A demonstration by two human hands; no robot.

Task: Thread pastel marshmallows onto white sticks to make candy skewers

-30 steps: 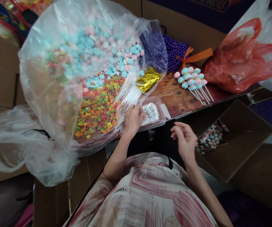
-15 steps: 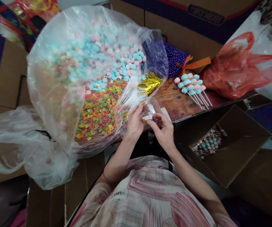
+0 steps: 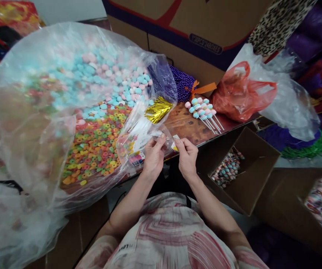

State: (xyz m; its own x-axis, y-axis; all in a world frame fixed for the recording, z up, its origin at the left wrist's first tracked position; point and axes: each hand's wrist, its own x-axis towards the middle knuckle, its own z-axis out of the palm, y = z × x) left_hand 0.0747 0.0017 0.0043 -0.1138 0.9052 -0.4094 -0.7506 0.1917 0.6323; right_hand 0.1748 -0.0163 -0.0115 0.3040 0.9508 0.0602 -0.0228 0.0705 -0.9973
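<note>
My left hand (image 3: 154,155) is closed, pinching a thin clear plastic bag (image 3: 166,137) between thumb and fingers. My right hand (image 3: 188,155) pinches a small white and yellow printed card (image 3: 175,142), close to the bag's right side. Under and left of my left hand lie more printed plastic packets (image 3: 135,157). Gold foil twist ties (image 3: 158,110) rest just beyond the hands. Ring-shaped gummies (image 3: 99,140) and pastel pink, blue and white candies (image 3: 105,76) fill a large clear plastic bag (image 3: 12,89) on the left.
Candy sticks (image 3: 202,109) lie in a bunch on the brown table (image 3: 181,119). Behind them sit purple beads (image 3: 183,80) and a red plastic bag (image 3: 233,95). Below the table's right edge, an open cardboard box (image 3: 254,175) holds wrapped candy sticks. A big carton (image 3: 161,15) stands behind.
My hands have moved apart, and the small card is now in my right hand beside the clear bag. The camera view has shifted to the right.
</note>
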